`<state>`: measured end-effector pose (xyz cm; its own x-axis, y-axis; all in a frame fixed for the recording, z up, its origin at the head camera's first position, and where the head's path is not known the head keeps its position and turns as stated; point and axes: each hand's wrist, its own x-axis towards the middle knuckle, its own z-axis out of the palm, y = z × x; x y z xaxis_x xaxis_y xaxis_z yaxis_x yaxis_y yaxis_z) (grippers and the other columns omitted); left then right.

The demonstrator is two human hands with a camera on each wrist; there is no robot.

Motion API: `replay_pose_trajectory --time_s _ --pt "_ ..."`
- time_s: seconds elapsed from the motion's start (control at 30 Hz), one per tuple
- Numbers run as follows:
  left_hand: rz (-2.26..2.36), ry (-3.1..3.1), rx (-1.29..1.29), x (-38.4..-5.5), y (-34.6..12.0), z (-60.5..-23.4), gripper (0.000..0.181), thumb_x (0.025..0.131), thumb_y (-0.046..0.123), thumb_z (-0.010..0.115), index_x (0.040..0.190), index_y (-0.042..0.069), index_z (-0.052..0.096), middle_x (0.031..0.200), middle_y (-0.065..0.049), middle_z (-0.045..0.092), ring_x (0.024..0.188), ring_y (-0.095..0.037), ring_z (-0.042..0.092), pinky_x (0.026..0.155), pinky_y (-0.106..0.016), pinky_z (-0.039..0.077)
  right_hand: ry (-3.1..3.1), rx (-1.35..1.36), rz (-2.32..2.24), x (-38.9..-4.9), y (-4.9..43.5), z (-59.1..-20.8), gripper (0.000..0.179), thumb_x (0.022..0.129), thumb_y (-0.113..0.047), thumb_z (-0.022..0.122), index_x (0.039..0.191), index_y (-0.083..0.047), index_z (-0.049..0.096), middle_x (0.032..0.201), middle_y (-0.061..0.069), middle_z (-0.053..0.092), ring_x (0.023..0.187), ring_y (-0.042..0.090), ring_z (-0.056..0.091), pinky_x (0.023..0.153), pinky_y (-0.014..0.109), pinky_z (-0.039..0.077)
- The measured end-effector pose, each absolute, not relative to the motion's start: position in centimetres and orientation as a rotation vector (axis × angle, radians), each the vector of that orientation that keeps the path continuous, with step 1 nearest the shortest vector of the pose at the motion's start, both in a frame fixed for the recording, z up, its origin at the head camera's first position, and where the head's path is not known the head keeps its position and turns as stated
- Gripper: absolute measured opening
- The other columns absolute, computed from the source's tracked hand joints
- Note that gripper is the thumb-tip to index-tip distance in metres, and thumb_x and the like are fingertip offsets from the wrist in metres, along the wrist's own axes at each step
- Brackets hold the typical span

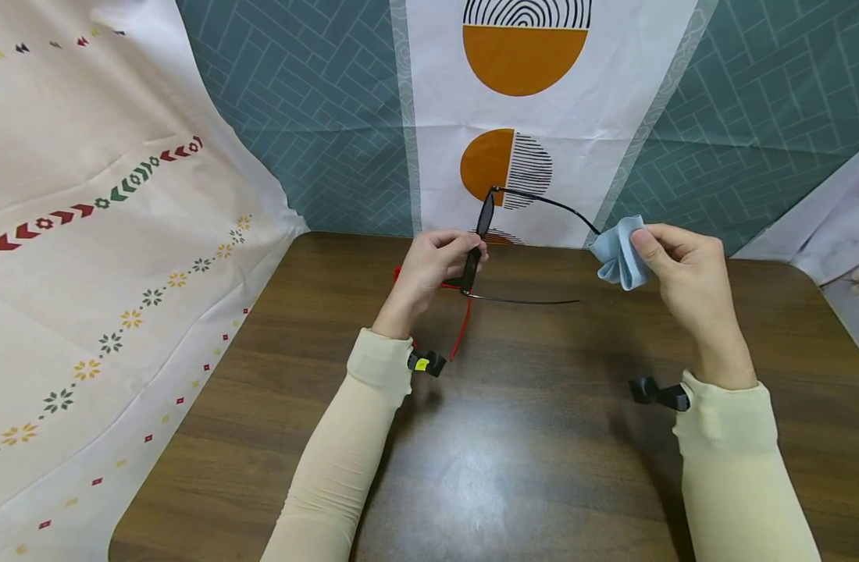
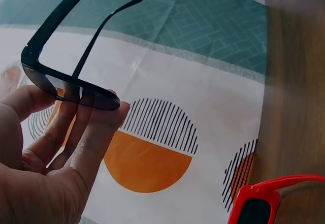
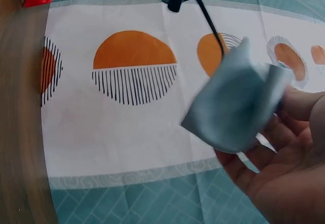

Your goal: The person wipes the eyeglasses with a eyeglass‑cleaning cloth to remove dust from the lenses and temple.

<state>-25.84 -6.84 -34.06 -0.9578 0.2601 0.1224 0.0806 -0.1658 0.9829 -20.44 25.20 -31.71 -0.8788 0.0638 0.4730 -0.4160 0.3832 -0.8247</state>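
My left hand point(image 1: 433, 265) pinches a pair of black sunglasses point(image 1: 486, 215) by the front frame and holds them up over the table. Both temples are unfolded and point to the right. In the left wrist view the thumb and fingers grip the dark lenses point(image 2: 96, 98) along one edge. My right hand point(image 1: 689, 273) pinches a light blue cleaning cloth point(image 1: 622, 254) between thumb and fingers. The cloth covers the tip of the far temple point(image 3: 209, 21); the near temple point(image 1: 528, 301) is bare.
A pair of red-framed sunglasses point(image 2: 259, 203) lies on the brown wooden table point(image 1: 514, 437), behind and below my left hand. A patterned cloth point(image 1: 317, 117) hangs along the table's back edge. A cream cloth with printed flowers point(image 1: 120, 234) covers the left side.
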Motion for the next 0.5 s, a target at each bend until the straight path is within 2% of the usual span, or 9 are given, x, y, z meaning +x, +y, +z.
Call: replay_pose_trajectory --time_s 0.1,0.23,0.37,0.43,0.5 --pt "2.264 1.958 0.406 -25.8 -6.4 -34.3 0.02 0.101 0.011 0.066 0.102 -0.008 0.074 0.093 -0.012 0.074 0.082 -0.02 0.073 0.089 -0.041 0.061 -2.337 0.353 1.482 -20.4 25.1 -31.7 0.016 0.105 -0.013 0.064 0.108 -0.006 0.078 0.08 -0.018 0.069 0.07 0.005 0.052 0.058 0.018 0.039" --pt "2.247 1.936 0.415 -25.5 -5.4 -34.6 0.019 0.1 0.011 0.067 0.099 -0.007 0.074 0.093 -0.012 0.072 0.083 -0.022 0.07 0.091 -0.041 0.061 -2.5 0.409 1.404 -20.3 24.5 -31.9 0.025 0.107 -0.018 0.06 0.113 0.002 0.075 0.084 -0.018 0.067 0.074 0.006 0.052 0.061 0.018 0.04" --pt "2.225 1.93 0.427 -25.2 -4.2 -35.1 0.017 0.1 0.009 0.068 0.098 -0.007 0.074 0.094 -0.013 0.071 0.088 -0.028 0.069 0.097 -0.051 0.057 -2.604 0.498 1.328 -19.9 23.3 -31.8 0.028 0.108 -0.02 0.058 0.115 0.001 0.075 0.087 -0.007 0.068 0.076 0.009 0.053 0.064 0.019 0.041" --pt "2.2 1.951 0.433 -25.0 -3.6 -35.3 0.017 0.1 0.009 0.069 0.099 -0.007 0.074 0.097 -0.016 0.072 0.09 -0.028 0.07 0.098 -0.051 0.056 -2.655 0.558 1.296 -19.6 22.6 -31.6 0.028 0.109 -0.021 0.057 0.115 -0.002 0.076 0.088 0.001 0.069 0.077 0.012 0.053 0.064 0.021 0.041" --pt "2.167 1.984 0.445 -24.8 -3.1 -35.6 0.019 0.1 0.011 0.069 0.101 -0.007 0.075 0.102 -0.019 0.073 0.092 -0.027 0.071 0.097 -0.047 0.058 -2.702 0.628 1.279 -19.4 21.7 -31.6 0.028 0.109 -0.021 0.056 0.116 -0.003 0.076 0.094 0.007 0.073 0.08 0.014 0.057 0.068 0.02 0.046"
